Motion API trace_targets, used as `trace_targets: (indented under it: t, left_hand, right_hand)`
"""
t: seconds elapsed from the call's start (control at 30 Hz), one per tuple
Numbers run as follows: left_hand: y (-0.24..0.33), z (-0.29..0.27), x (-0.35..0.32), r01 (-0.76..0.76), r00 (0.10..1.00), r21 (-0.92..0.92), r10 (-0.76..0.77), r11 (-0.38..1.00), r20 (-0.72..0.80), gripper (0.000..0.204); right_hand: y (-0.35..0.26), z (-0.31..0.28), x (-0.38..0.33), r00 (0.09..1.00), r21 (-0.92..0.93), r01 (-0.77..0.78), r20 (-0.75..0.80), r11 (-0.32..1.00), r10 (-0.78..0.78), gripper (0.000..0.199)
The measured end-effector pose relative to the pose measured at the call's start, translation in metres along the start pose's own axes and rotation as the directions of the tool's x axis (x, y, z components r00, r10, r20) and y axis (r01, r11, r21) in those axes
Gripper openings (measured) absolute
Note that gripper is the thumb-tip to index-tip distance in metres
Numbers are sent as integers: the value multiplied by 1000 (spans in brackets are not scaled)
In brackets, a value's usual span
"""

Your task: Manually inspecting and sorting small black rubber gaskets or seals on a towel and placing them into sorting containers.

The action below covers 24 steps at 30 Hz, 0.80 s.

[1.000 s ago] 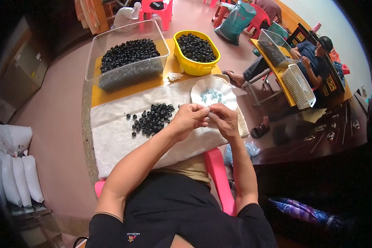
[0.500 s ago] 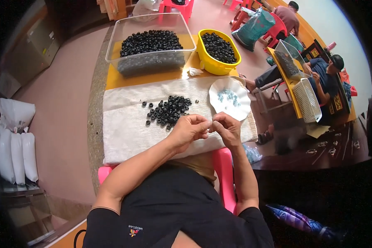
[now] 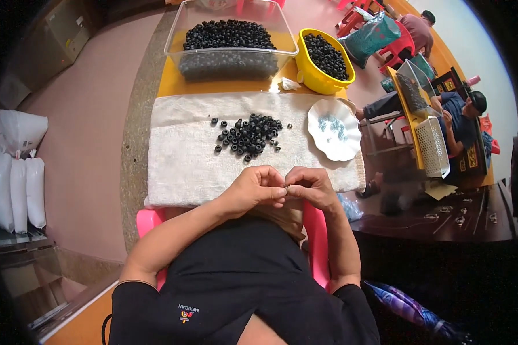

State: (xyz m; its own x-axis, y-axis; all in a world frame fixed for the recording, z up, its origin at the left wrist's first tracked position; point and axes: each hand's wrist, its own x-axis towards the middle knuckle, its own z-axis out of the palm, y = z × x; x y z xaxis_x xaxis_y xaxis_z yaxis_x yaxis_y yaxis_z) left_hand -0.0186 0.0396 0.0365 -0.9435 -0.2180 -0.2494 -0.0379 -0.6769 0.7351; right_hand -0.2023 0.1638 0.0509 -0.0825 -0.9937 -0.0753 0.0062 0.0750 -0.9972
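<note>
Left hand (image 3: 256,187) and right hand (image 3: 313,188) pinch 1 tiny piece (image 3: 287,187), apparently mid-work. Black beads (image 3: 251,136) on cloth (image 3: 179,152) and blue bits (image 3: 330,127) on plate (image 3: 342,154) look unused; finished count unclear.

Your shirt (image 3: 236,270) is black, your cloth (image 3: 181,146) off-white, your loose beads (image 3: 253,135) black, your plate (image 3: 344,152) white with blue-green bits (image 3: 332,127), your tub (image 3: 322,85) yellow, your chair (image 3: 316,233) pink.
</note>
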Motion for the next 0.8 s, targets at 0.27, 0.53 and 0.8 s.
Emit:
trace_targets:
  t: [0.27, 0.53, 0.8]
  left_hand:
    - [-7, -13, -12, 58, 998, -54, -56, 997, 27, 15]
    - [-5, -19, -19, -28, 984, -107, 9, 994, -175, 12]
    - [-9, -24, -18, -83, 982, -91, 66, 992, -179, 12]
  right_hand:
    - [5, 5, 3, 992, -85, 5, 129, 996, 6, 10]
    - [7, 63, -4, 899, -695, 233, -113, 681, -423, 22]
    - [3, 30, 25, 893, -634, 115, -270, 765, -359, 13]
